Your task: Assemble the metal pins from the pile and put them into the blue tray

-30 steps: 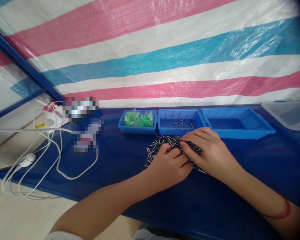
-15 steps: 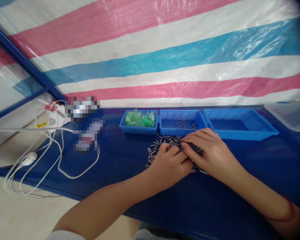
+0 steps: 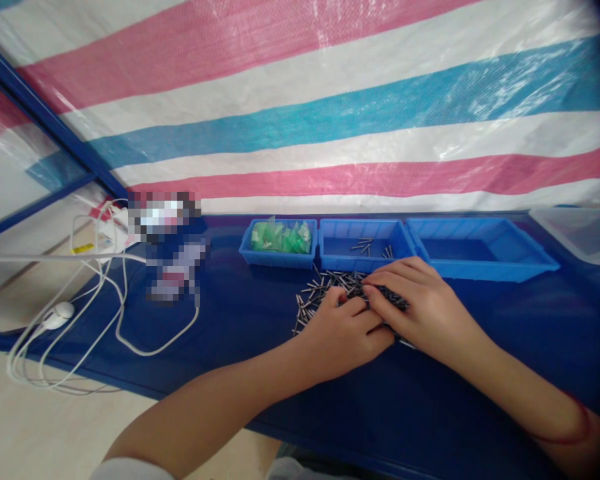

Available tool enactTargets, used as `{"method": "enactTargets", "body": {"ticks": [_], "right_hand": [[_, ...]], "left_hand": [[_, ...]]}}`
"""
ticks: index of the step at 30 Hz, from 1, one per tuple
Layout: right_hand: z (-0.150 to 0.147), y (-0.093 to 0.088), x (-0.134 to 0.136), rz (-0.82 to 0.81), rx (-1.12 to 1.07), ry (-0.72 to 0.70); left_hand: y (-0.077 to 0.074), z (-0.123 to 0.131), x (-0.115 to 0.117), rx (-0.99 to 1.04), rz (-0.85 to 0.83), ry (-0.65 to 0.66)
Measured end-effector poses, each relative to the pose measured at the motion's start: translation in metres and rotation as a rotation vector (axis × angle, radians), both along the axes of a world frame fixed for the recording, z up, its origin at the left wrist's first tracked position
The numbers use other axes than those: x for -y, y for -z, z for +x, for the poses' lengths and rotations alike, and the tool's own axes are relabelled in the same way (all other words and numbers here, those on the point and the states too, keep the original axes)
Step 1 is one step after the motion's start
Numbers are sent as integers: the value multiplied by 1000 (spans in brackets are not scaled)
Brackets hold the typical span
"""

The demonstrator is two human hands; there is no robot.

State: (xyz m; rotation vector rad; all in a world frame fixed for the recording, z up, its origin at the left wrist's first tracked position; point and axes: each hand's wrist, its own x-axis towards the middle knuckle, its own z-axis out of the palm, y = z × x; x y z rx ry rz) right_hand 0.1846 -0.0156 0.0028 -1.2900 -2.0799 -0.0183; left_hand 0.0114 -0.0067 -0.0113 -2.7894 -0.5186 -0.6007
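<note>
A loose pile of thin metal pins that look like blind rivets [image 3: 347, 283] lies on the blue table, just in front of the blue bins. My left hand [image 3: 353, 330] rests at the near side of this pile, its fingers curled and pressed together. Over the pile's right part bends my right hand [image 3: 420, 300], thumb and fingers drawn together, the tips almost touching the left fingers. What either hand grips is hidden. In the middle blue bin [image 3: 337, 257] lie several rivets [image 3: 364, 245].
The left blue bin [image 3: 275, 260] holds green plastic packets [image 3: 280, 237]. To the right stands a wider blue bin [image 3: 490, 270], beside a clear plastic lid or tray [image 3: 575, 237]. White cables [image 3: 123, 320] loop across the table's left end near blurred objects. Striped sheeting [image 3: 300, 127] hangs behind.
My left hand has shifted slightly right and its fingers have curled a little differently, closer under my right hand. The right hand stays almost in place.
</note>
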Motion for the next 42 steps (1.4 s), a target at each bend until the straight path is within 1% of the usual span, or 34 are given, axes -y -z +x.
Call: {"method": "enactTargets", "body": {"ticks": [3,9,11,13,16,19,22,24,26,31,37,42], "right_hand": [[0,0,0,-9,-1,-9],[1,-2,-1,-13,-17,-24],[1,-5,-1,-1,-50,-32],[1,-7,0,0,-104,-27],[-1,-8,3,-71,-187,0],[-5,-7,5,-193,-227,-43],[-9,-5,6,-260,-239,-93],[-10,-4,7,-282,-261,-87],[-10,-3,7,-328,-308,-85],[-8,0,7,-455,-484,-159],[-11,-5,4,-597,-641,-182],[-11,-9,3,-694,-766,-188]], "left_hand": [[0,0,0,5,0,13],[3,1,2,-36,30,-11],[-1,0,2,-32,31,-9],[-8,-2,-1,-23,2,-31],[-20,-9,-8,45,-113,-114],[-30,-16,-17,224,-309,-172],[-32,-19,-24,395,-483,-191],[-30,-20,-25,448,-553,-181],[-28,-20,-24,454,-594,-145],[-28,-19,-21,468,-643,-101],[-28,-19,-21,492,-680,-130],[-28,-17,-20,636,-849,-179]]}}
